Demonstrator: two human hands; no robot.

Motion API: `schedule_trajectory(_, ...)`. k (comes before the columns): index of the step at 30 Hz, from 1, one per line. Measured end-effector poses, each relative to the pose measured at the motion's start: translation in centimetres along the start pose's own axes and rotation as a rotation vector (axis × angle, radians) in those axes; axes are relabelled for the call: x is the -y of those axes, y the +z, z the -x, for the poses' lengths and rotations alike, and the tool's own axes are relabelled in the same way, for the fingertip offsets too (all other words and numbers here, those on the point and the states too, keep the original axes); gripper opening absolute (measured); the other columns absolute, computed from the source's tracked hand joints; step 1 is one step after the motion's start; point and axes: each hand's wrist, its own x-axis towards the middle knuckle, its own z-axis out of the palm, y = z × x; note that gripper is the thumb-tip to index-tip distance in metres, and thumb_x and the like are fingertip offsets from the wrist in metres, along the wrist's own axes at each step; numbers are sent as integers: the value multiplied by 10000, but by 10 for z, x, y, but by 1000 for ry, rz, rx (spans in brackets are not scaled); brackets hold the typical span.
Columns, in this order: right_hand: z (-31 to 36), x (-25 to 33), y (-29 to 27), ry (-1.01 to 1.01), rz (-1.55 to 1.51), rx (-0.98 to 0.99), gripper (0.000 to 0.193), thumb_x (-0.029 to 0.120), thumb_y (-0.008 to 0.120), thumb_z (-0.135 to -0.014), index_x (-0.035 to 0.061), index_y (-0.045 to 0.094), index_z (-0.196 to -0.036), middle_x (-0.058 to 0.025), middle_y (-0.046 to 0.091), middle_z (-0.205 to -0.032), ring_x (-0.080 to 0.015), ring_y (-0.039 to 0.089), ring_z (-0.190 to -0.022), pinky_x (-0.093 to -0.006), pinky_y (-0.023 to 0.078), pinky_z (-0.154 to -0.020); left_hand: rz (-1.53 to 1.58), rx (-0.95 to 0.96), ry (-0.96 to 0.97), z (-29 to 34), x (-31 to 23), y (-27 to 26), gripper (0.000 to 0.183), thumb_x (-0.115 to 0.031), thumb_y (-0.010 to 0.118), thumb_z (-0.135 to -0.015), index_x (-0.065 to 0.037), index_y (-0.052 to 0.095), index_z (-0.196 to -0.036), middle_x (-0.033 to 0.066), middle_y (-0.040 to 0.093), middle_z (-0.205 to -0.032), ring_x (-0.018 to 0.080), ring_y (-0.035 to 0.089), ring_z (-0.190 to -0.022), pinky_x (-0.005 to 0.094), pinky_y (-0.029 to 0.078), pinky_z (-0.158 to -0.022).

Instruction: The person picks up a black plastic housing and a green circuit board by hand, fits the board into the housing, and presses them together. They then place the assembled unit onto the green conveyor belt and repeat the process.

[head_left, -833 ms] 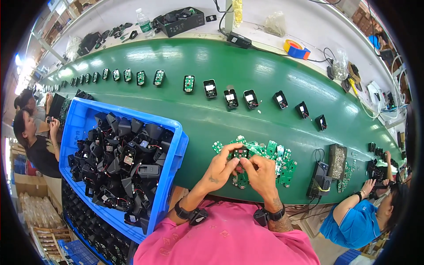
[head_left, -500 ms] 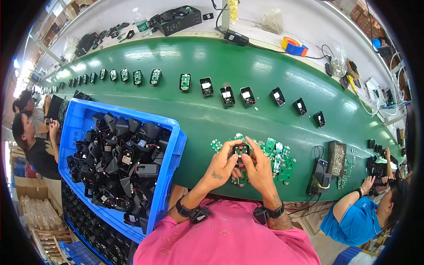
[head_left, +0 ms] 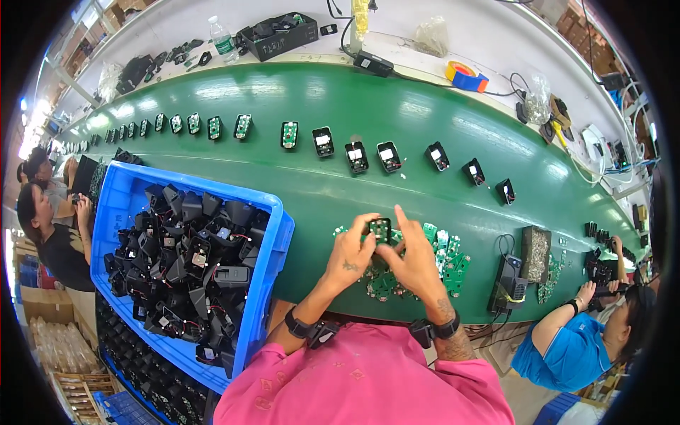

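My left hand (head_left: 349,248) grips a small black plastic housing (head_left: 388,225) with a green circuit board (head_left: 378,230) seated in its opening. Beside it, my right hand (head_left: 413,256) has its index finger stretched out and its thumb near the housing's lower edge; whether the thumb touches cannot be made out. Loose green circuit boards (head_left: 453,265) lie in a pile under and around both hands. Across the belt runs a row of black housings, some with a green board on top (head_left: 290,134), others showing a white part inside (head_left: 389,156).
A blue crate (head_left: 287,230) full of black housings with wires stands at my left. To the right are a black power box (head_left: 507,283) and a speckled block (head_left: 536,253) on the green belt (head_left: 319,191). Co-workers sit at both sides. A shelf (head_left: 404,60) borders the far side.
My right hand has opened and drawn slightly away from the housing, its index finger extended. The housing has shifted a little up and left in my left hand, showing more green board.
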Motion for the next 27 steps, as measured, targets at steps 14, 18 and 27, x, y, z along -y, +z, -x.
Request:
schedule_trajectory(14, -130, -50, -64, -297, 755, -131, 715, 125, 843, -607, 108, 530, -1250, -72, 609, -1218, -321, 503, -1198, -477, 405, -910, -628, -286, 270, -84, 25, -30, 868, -149, 757, -781, -20, 279, -1494, 210, 330, -1508, 386, 671, -866, 442, 548, -773)
schedule_trajectory(18, -177, -70, -59, -293, 918, -89, 771, 163, 889, -568, 144, 535, -1253, -56, 614, -1240, -313, 486, -1222, -532, 373, -950, -786, -98, 46, -123, 16, -31, 1040, -146, 793, -725, -49, 159, -1542, 179, 294, -1558, 446, 608, -1060, 488, 538, -858)
schedule_trajectory(27, -168, -61, -54, -365, 790, -259, 655, 161, 848, -661, 83, 532, -1230, -118, 618, -1183, -335, 506, -1182, -502, 406, -933, -638, -212, 236, -137, 31, -44, 956, -181, 839, -696, 15, 307, -1466, 220, 564, -1258, 342, 630, -1052, 426, 528, -880)
